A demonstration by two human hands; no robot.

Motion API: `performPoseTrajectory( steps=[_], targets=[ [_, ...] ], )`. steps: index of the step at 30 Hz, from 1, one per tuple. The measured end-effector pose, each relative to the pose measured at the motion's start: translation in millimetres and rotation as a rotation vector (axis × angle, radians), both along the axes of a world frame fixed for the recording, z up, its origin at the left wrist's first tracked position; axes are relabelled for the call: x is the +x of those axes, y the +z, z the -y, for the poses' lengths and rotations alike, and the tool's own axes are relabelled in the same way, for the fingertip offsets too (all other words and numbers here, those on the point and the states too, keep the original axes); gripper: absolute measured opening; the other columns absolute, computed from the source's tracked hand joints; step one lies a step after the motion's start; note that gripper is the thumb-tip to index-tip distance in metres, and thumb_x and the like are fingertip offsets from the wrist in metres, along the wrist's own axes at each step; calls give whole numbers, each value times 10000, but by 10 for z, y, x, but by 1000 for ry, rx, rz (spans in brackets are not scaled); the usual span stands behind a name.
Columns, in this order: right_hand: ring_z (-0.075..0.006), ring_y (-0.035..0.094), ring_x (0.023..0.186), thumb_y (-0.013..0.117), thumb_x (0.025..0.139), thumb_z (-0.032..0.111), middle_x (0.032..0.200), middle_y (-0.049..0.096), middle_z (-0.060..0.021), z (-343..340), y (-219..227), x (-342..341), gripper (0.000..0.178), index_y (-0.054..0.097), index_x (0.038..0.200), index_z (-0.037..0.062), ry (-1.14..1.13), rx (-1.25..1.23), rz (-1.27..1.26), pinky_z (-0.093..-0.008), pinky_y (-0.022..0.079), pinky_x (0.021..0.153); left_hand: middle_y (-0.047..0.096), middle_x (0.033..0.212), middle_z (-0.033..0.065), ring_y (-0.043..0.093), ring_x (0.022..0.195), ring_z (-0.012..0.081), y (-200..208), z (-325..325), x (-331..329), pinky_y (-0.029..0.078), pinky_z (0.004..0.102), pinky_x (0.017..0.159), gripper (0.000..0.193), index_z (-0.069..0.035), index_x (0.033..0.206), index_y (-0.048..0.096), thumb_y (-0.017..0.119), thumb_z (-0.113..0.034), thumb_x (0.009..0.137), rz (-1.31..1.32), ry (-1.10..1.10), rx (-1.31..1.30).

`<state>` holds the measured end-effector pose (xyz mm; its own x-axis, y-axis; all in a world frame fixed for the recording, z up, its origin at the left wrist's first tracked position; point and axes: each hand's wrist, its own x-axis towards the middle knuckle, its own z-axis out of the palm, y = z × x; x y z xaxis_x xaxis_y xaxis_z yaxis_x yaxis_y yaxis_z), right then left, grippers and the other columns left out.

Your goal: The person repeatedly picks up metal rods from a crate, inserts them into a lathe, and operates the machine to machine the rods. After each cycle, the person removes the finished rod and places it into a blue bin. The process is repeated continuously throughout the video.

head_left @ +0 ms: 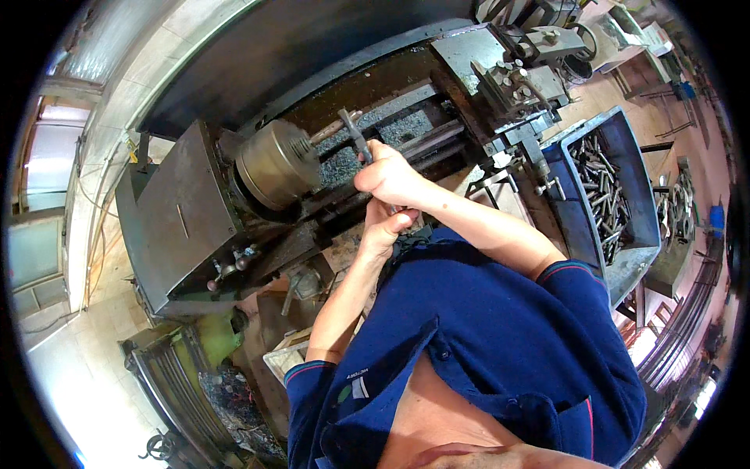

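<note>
My right hand is closed around a long, flat grey metal tool; its exact kind I cannot make out. The tool's far end lies against or just over a slim rod sticking out of the lathe chuck. Whether they touch is unclear. The chuck's jaws look smeared, as if turning. Just below, my left hand is closed with the thumb bent over, near the lower end of the same tool. What lies inside its fingers is mostly hidden.
The headstock with its levers stands left of my hands. Metal chips cover the lathe bed. The carriage with tool post sits to the right. Beside me, a blue bin holds many metal pins.
</note>
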<state>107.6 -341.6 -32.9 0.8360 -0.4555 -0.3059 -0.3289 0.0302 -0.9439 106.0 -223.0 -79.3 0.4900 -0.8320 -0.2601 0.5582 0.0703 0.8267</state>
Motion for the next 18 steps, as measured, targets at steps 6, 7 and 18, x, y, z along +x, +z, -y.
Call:
performPoseTrajectory(
  steps=[6,7,18],
  targets=[
    [-141,475,656,580,613,96,683,489,-59,63,-68,-62,315,481,896,1,-54,-30,0,-283,406,567,574,843,58,575,745,151,34,96,-101,483,274,592,505,12,1051,464,685,-133,622,-31,64,-5],
    [-150,479,668,583,609,101,693,494,-65,6,-76,-23,312,481,886,-1,-46,-99,-7,-288,411,584,579,828,56,578,739,147,12,45,-60,483,272,591,493,15,1051,470,673,-121,622,-28,45,5],
    [-152,479,673,567,616,87,702,498,-77,64,42,-86,268,477,859,16,-68,-40,-20,-289,407,596,567,887,39,571,790,119,-117,103,-48,477,233,682,620,35,1073,471,781,-200,592,-45,0,2]
  ],
)
